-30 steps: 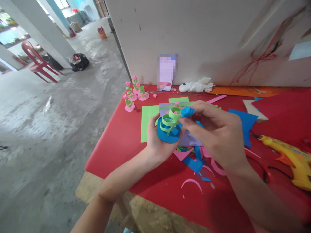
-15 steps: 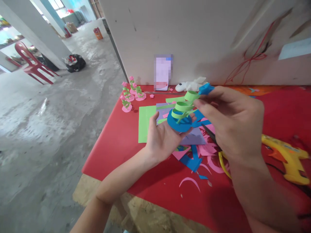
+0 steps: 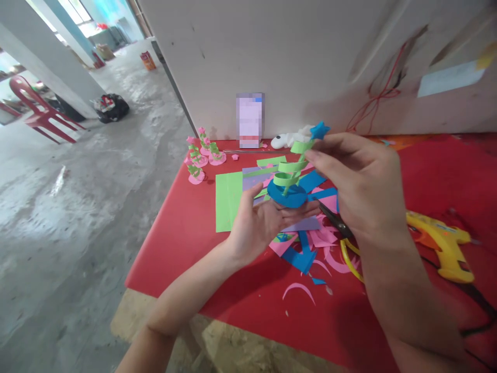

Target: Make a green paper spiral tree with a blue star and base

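Between my hands stands a paper spiral decoration: a green paper coil point(image 3: 290, 167) rising from a round blue base point(image 3: 286, 195), with a blue star point(image 3: 320, 130) on top. My right hand point(image 3: 363, 181) pinches the coil's upper end just below the star, thumb and fingertips together. Palm up under the base lies my left hand point(image 3: 260, 225), its fingers stretched flat and its thumb apart; the base appears to rest on the fingers. Below the right hand are scissors with yellow handles point(image 3: 345, 259), partly hidden by the wrist.
Green sheets point(image 3: 227, 204), blue strips point(image 3: 303, 256) and pink scraps point(image 3: 298, 292) lie on the red table point(image 3: 166, 248). Several small pink-and-green spirals point(image 3: 196, 176) stand back left, near a phone point(image 3: 250, 122) against the wall. A yellow glue gun point(image 3: 446, 248) lies right, with its dark cord.
The decoration has been tilted more upright, its star now turned to show its points. Both hands keep their places on it. The view has shifted slightly to the right.
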Available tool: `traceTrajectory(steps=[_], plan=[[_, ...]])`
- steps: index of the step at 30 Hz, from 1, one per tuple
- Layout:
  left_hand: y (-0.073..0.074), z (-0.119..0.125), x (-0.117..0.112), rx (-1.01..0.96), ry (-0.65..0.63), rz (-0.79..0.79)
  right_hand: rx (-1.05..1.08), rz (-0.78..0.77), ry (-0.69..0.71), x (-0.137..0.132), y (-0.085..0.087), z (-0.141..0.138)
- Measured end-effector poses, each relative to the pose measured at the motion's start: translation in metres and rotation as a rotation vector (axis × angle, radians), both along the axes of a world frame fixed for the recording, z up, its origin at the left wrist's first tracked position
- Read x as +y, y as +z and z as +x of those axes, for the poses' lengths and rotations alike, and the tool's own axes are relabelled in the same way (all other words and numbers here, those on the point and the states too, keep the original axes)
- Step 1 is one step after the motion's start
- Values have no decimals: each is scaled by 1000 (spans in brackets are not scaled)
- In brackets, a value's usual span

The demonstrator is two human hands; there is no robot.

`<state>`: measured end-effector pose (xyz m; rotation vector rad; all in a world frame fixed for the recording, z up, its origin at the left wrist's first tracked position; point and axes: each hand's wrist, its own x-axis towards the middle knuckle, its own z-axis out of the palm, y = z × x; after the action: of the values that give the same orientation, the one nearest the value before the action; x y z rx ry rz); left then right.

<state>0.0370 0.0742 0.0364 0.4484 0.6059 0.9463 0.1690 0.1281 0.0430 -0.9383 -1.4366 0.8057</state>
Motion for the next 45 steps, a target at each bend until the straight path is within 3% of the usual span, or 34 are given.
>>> traceTrajectory(steps=[6, 11, 17, 26, 31, 38, 45], plan=[[-3, -6, 3, -2, -147, 7, 49, -46, 47, 1, 0, 1], [2, -8, 2, 77, -135, -25, 32, -66, 81, -2, 1, 1], [0, -7, 2, 9, -132, 20, 26, -81, 94, -3, 3, -1], [0, -6, 3, -58, -99, -131, 51, -87, 160, -8, 4, -5], [2, -1, -1, -154, 63, -195, 33, -116, 199, -10, 5, -8], [6, 3, -1, -172, 408, -239, 63, -36, 221, -17, -1, -23], [9, -2, 1, -196, 557, -291, 53, 111, 122, -29, -8, -34]])
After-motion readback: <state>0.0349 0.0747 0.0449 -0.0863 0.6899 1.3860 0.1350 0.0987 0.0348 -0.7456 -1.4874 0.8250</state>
